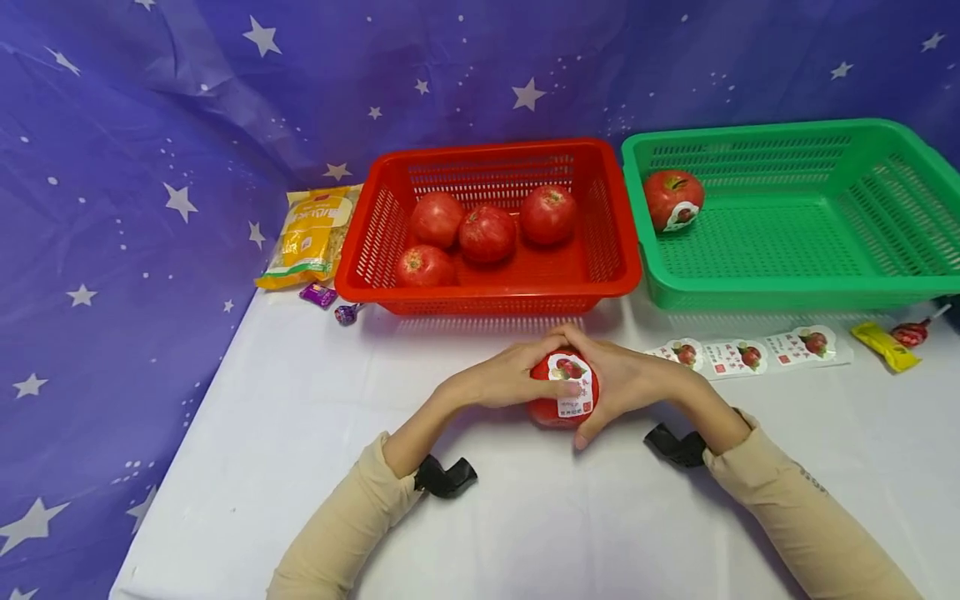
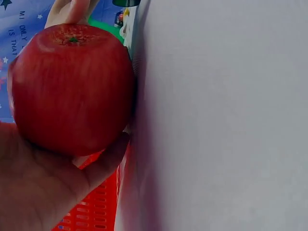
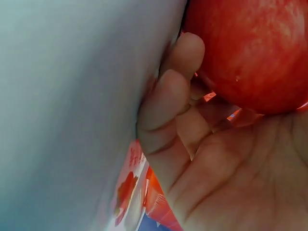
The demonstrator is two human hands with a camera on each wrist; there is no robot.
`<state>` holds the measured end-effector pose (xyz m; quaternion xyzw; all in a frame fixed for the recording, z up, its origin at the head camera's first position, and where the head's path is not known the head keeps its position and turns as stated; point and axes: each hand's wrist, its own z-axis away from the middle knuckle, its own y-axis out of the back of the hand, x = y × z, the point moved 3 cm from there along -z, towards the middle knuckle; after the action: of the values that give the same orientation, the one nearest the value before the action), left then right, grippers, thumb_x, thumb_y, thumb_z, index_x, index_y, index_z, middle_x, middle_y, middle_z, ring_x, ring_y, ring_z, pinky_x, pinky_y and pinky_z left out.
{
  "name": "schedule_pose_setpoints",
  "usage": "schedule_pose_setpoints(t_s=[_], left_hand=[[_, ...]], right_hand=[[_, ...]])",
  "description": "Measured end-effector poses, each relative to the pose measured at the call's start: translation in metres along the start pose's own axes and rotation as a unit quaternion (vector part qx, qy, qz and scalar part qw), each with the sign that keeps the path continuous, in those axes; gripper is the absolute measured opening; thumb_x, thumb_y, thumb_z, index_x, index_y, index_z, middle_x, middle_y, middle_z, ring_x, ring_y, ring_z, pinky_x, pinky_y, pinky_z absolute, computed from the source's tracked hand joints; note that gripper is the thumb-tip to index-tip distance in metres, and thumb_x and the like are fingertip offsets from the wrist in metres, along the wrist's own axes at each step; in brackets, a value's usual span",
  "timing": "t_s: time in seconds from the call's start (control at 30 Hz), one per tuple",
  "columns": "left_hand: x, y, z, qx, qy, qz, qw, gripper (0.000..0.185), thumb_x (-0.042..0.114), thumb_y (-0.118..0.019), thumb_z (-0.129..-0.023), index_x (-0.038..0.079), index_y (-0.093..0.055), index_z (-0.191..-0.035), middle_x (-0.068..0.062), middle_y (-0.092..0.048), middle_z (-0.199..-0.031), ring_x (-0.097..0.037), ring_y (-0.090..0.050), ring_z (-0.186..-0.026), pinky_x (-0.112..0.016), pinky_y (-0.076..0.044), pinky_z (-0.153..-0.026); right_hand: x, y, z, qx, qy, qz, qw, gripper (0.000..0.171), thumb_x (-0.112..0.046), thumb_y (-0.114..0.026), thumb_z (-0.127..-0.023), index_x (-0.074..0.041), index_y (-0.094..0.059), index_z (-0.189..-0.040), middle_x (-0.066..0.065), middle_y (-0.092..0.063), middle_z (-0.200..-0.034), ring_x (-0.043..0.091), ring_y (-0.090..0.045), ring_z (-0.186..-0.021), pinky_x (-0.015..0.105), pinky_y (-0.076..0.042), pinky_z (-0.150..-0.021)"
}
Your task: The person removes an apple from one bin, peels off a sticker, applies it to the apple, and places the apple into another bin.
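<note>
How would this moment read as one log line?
left hand: holds apple | right hand: holds apple, thumb on sticker | apple: on table

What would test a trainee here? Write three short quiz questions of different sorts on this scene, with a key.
1. True or false: the green basket holds four apples.
2. How many apples lie in the red basket?
3. Multiple choice: the labelled apple on the table is held by A) the left hand only, B) the right hand only, C) both hands.

Key:
1. False; it holds one apple with a label.
2. Four.
3. C; both hands curl round it.
</note>
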<state>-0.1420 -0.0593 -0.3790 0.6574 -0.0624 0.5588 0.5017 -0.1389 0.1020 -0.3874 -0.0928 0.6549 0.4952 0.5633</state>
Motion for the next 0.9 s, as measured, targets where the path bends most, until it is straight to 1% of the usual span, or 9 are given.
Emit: schedule_pose_setpoints(t_s=[0.1,0.23,0.43,0.53,0.63,0.7,0.8,0.87,0.9], left_hand=[[-0.001,-0.001,0.001,-0.02,-0.012,0.001,0.9997,0.055,0.038,-0.075,-0.08,0.019,-0.048,-0.124,0.005,-0.061,-0.103,-0.004,-0.059,-0.092,-0.02,-0.05,-0.082],[-0.003,0.001,0.003,-0.036,-0.011,0.014,0.9992,0.046,0.036,-0.068,-0.088,0.02,-0.049,-0.126,0.005,-0.061,-0.104,-0.005,-0.059,-0.094,-0.02,-0.049,-0.086],[-0.003,0.005,0.004,-0.046,-0.002,0.0,0.9989,0.046,0.035,-0.049,-0.1,0.02,-0.042,-0.142,0.002,-0.054,-0.132,-0.012,-0.049,-0.124,-0.03,-0.039,-0.107],[-0.002,0.009,0.005,-0.056,0.007,-0.015,0.9983,0.05,0.036,-0.044,-0.102,0.021,-0.037,-0.148,0.003,-0.046,-0.146,-0.014,-0.04,-0.136,-0.033,-0.032,-0.114],[0.009,0.024,0.008,-0.074,0.004,-0.093,0.9929,0.049,0.035,-0.044,-0.102,0.017,-0.039,-0.147,0.002,-0.043,-0.15,-0.015,-0.035,-0.141,-0.032,-0.026,-0.117],[0.024,0.039,0.008,-0.077,-0.024,-0.153,0.9849,0.041,0.03,-0.048,-0.101,0.013,-0.053,-0.138,0.0,-0.055,-0.139,-0.013,-0.048,-0.13,-0.029,-0.035,-0.112],[0.048,0.065,0.003,-0.027,-0.073,-0.191,0.9785,0.027,0.022,-0.055,-0.097,0.011,-0.067,-0.119,0.0,-0.068,-0.115,-0.01,-0.06,-0.101,-0.024,-0.046,-0.095],[0.058,0.078,-0.007,0.036,-0.094,-0.171,0.9801,0.022,0.02,-0.057,-0.097,0.011,-0.07,-0.112,0.001,-0.071,-0.104,-0.009,-0.061,-0.09,-0.021,-0.048,-0.085],[0.061,0.082,-0.013,0.07,-0.097,-0.165,0.979,0.025,0.021,-0.057,-0.097,0.011,-0.069,-0.116,0.001,-0.071,-0.108,-0.009,-0.062,-0.093,-0.021,-0.048,-0.088]], right_hand=[[0.002,0.002,0.0,-0.018,0.009,-0.024,0.999,0.1,-0.034,-0.094,-0.055,-0.025,-0.031,-0.133,-0.005,-0.053,-0.121,0.011,-0.055,-0.111,0.025,-0.047,-0.094],[0.006,0.005,-0.002,-0.053,0.016,-0.093,0.994,0.095,-0.026,-0.088,-0.066,-0.024,-0.028,-0.139,0.001,-0.048,-0.13,0.019,-0.051,-0.118,0.029,-0.048,-0.095],[0.013,0.01,-0.006,-0.044,0.006,-0.144,0.989,0.091,-0.029,-0.079,-0.077,-0.02,-0.026,-0.149,0.006,-0.044,-0.142,0.027,-0.044,-0.127,0.042,-0.044,-0.099],[0.014,0.01,-0.007,-0.038,-0.017,-0.155,0.987,0.097,-0.026,-0.08,-0.076,-0.02,-0.02,-0.152,0.007,-0.043,-0.144,0.025,-0.045,-0.128,0.038,-0.042,-0.102],[0.008,0.006,-0.009,-0.027,-0.027,-0.134,0.99,0.105,-0.026,-0.085,-0.07,-0.022,-0.018,-0.151,0.006,-0.045,-0.14,0.023,-0.052,-0.12,0.033,-0.048,-0.096],[0.0,0.005,-0.009,-0.015,-0.022,-0.084,0.996,0.11,-0.031,-0.089,-0.064,-0.023,-0.019,-0.148,0.003,-0.051,-0.131,0.019,-0.056,-0.112,0.029,-0.051,-0.091],[-0.018,0.01,-0.002,0.001,0.004,0.04,0.999,0.11,-0.045,-0.09,-0.057,-0.02,-0.027,-0.144,-0.002,-0.055,-0.115,0.011,-0.057,-0.101,0.027,-0.052,-0.083],[-0.03,0.018,0.009,-0.014,0.045,0.064,0.997,0.106,-0.045,-0.089,-0.06,-0.017,-0.032,-0.145,-0.002,-0.056,-0.114,0.009,-0.057,-0.098,0.026,-0.053,-0.079],[-0.037,0.025,0.017,-0.023,0.066,0.066,0.995,0.102,-0.042,-0.088,-0.062,-0.015,-0.035,-0.144,-0.002,-0.056,-0.117,0.008,-0.055,-0.102,0.026,-0.054,-0.078]])
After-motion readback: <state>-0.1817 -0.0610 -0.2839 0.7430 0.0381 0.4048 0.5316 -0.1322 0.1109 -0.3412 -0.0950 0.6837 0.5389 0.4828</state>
